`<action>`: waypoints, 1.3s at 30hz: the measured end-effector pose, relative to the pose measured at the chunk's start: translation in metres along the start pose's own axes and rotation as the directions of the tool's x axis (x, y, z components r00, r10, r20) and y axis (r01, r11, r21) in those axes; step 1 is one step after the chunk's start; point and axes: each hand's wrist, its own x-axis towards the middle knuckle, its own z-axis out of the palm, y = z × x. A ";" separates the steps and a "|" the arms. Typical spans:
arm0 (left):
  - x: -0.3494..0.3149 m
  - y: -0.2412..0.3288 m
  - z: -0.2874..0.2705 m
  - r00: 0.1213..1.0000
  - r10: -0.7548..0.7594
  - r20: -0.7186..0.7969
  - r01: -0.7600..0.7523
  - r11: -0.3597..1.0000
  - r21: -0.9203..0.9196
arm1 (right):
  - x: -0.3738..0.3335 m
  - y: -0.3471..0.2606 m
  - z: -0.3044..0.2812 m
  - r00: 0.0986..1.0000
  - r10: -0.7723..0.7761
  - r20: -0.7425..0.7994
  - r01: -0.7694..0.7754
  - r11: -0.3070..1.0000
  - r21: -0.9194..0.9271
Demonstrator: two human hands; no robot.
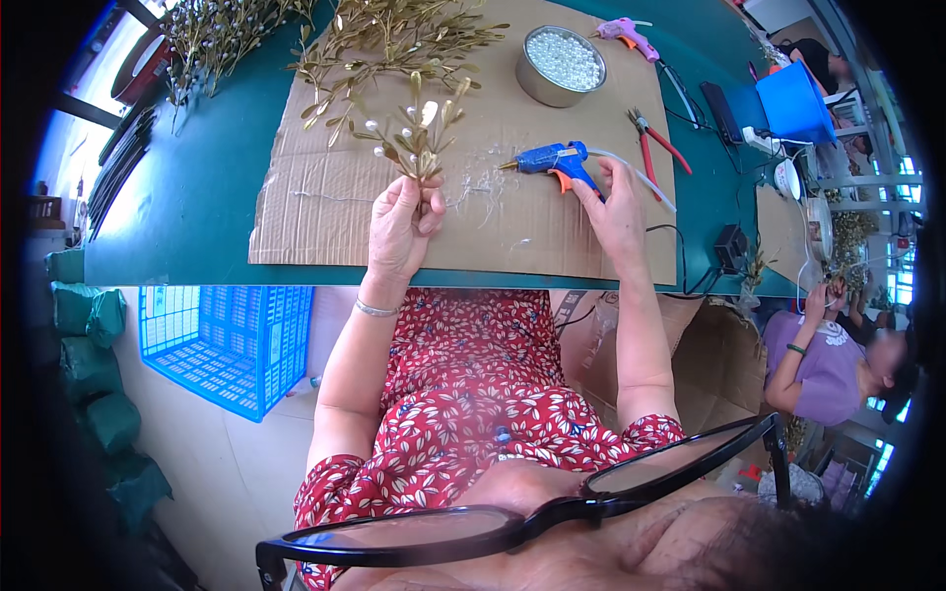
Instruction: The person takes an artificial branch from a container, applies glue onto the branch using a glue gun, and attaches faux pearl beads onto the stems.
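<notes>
My left hand [399, 231] pinches the stem end of a gold artificial leaf sprig [419, 148] dotted with white pearl beads, held upright above the cardboard sheet [325, 217]. To its right, a blue glue gun [552, 160] with an orange trigger points its nozzle toward the sprig. My right hand [616, 212] has its thumb and fingers around the gun's handle; part of the grip is hidden behind them. Wispy glue strings [481, 192] lie on the cardboard between both hands. A metal bowl [552, 97] of white pearl beads stands beyond the gun.
Gold leaf branches [384, 49] pile up at the far left. Red-handled pliers [650, 143] and a pink glue gun [628, 37] lie right, near cables and a blue bin [796, 103]. Below the table edge sits a blue crate [232, 340]. Another person [823, 364] works at right.
</notes>
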 end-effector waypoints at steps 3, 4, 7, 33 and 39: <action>0.000 -0.001 -0.005 0.997 0.014 0.071 -0.011 0.999 -0.049 | 0.001 -0.034 -0.013 0.971 0.186 0.150 -0.214 0.955 0.205; 0.001 -0.001 -0.003 0.997 0.011 0.073 -0.007 0.999 -0.049 | 0.000 -0.029 -0.011 0.971 0.190 0.148 -0.218 0.954 0.204; 0.001 0.001 -0.001 0.997 -0.037 0.065 0.045 0.991 -0.127 | 0.001 -0.004 -0.004 0.994 0.087 0.061 -0.082 0.993 -0.082; 0.002 -0.002 0.011 0.999 0.030 -0.034 -0.023 0.981 0.193 | -0.034 -0.059 -0.024 0.884 0.116 0.453 -0.468 0.212 0.858; 0.002 -0.008 0.009 0.996 0.073 -0.047 -0.067 0.990 0.127 | -0.042 -0.047 -0.020 0.780 -0.023 0.626 -0.585 0.331 0.741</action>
